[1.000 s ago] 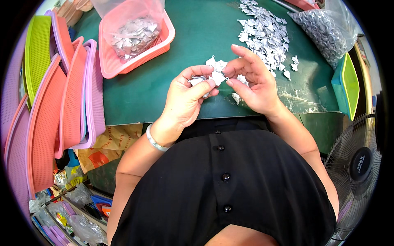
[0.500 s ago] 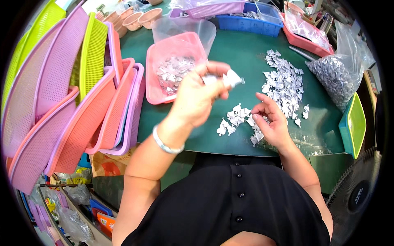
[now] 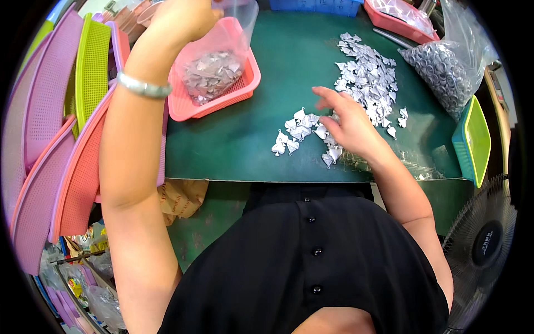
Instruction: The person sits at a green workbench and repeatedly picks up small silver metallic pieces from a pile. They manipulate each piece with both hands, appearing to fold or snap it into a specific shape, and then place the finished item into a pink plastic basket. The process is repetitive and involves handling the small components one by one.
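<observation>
My left hand (image 3: 192,21) is at the top edge of the head view, beside the mouth of a clear plastic bag (image 3: 236,28). Its fingers look curled and are partly cut off, so what they hold is hidden. Inside the bag are many flat silver metal pieces (image 3: 214,75), and the bag rests in a pink plastic basket (image 3: 222,99). My right hand (image 3: 347,125) hovers with fingers apart, holding nothing visible. Just below and left of it lies a small group of silver spade-shaped charms (image 3: 300,125). A larger heap of the charms (image 3: 367,75) spreads beyond that hand.
Stacked purple, green and coral baskets (image 3: 92,156) crowd the left side. At right are a clear bag of grey metal rings (image 3: 445,72), a green-and-teal basket (image 3: 473,142) and a fan (image 3: 481,250). A blue bin (image 3: 320,4) and a pink tray (image 3: 397,22) stand at the back.
My left hand, which held silver charms over the table, has moved far and left to the clear bag. My right hand has lifted from the small group, its fingers opening out. The view has shifted.
</observation>
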A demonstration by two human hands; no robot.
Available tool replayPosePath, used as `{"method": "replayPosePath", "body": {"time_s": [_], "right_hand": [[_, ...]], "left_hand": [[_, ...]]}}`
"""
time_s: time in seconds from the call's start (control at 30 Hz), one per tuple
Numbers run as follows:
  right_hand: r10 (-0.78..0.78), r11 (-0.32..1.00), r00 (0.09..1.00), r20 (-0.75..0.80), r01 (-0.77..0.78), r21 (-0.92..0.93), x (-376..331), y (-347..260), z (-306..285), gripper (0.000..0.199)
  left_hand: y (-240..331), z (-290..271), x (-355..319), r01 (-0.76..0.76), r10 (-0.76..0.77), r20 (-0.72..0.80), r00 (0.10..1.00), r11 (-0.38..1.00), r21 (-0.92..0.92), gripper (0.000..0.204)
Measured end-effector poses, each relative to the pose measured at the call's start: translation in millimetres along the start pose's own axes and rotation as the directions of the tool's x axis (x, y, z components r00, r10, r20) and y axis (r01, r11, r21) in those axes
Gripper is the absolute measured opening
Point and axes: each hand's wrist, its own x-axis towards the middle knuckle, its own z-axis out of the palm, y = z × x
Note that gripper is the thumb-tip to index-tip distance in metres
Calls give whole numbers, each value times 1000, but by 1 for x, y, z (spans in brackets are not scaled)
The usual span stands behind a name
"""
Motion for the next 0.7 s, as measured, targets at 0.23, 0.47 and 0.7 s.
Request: {"method": "replayPosePath", "body": {"time_s": [0.23, 0.47, 0.7], "right_hand": [[-74, 985, 988, 136, 93, -143, 10, 6, 18, 53], [-69, 996, 995, 65, 73, -55, 9, 10, 22, 59], [125, 903, 987, 101, -156, 400, 9, 10, 18, 59]], "left_hand": [[66, 41, -88, -156, -36, -232, 972, 641, -752, 15], [99, 96, -142, 644, 12, 644, 765, 28, -765, 23], [111, 105, -151, 692, 118, 717, 687, -404, -598, 30]]}}
